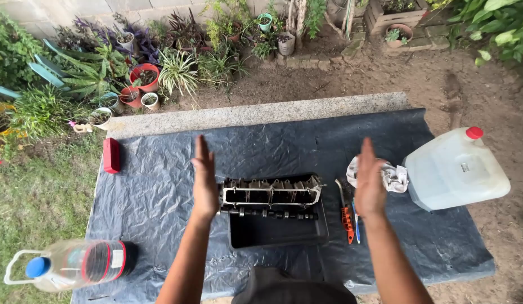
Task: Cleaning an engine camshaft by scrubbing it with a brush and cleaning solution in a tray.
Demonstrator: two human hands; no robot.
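Hands hover flat and empty above the bench (160, 191), a stone slab draped in a dark plastic sheet. The left hand (204, 179) and the right hand (369, 183) face each other palm to palm, fingers straight and pointing away from the person, each grip open and clamped on nothing.

Between them, nearer the left hand, lies one metal engine part (271, 191), ribbed and grimy, its long axis running left to right across the bench. It rests across the far edge of one black plastic tray (278, 231), with a lobed shaft (267, 213) alongside its near edge, parallel to it.

Just under the right hand lie two slim tools, one orange-handled (346, 217) and one blue-handled (356, 217), both pointing away from the person. One crumpled rag (392, 175) sits beside the right hand, touching one large white jug (455, 169) with a red cap. One red block (111, 155) sits at the far left edge, and one clear bottle (75, 263) with a blue cap lies on its side at the near left corner.
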